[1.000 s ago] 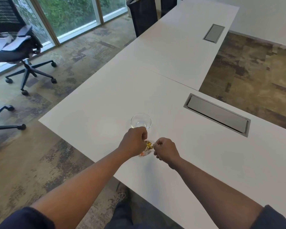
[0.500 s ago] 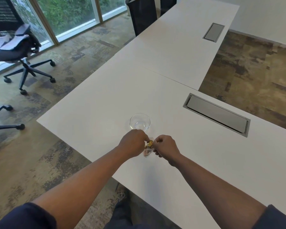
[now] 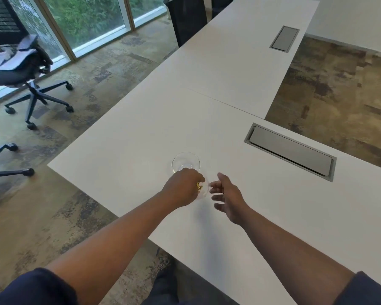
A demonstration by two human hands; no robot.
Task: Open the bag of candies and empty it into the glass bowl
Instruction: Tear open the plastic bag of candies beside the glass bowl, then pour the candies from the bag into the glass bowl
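A small clear glass bowl [image 3: 185, 162] stands on the white table [image 3: 128, 146], with nothing visible inside it. Just in front of the bowl, my left hand [image 3: 182, 188] is closed around a small clear bag of candies [image 3: 202, 189]; a gold-wrapped candy shows at the fingers, and most of the bag is hidden by the hand. My right hand [image 3: 226, 195] is a little to the right of the bag, fingers spread, holding nothing and not touching it.
A grey cable hatch [image 3: 289, 150] is set into the table at the right, another hatch [image 3: 284, 39] lies farther back. Office chairs [image 3: 20, 69] stand on the carpet to the left. The table's near edge runs diagonally under my arms.
My right hand has let go of the bag and opened, moving slightly to the right. My left hand keeps the bag and has shifted a little toward the bowl.
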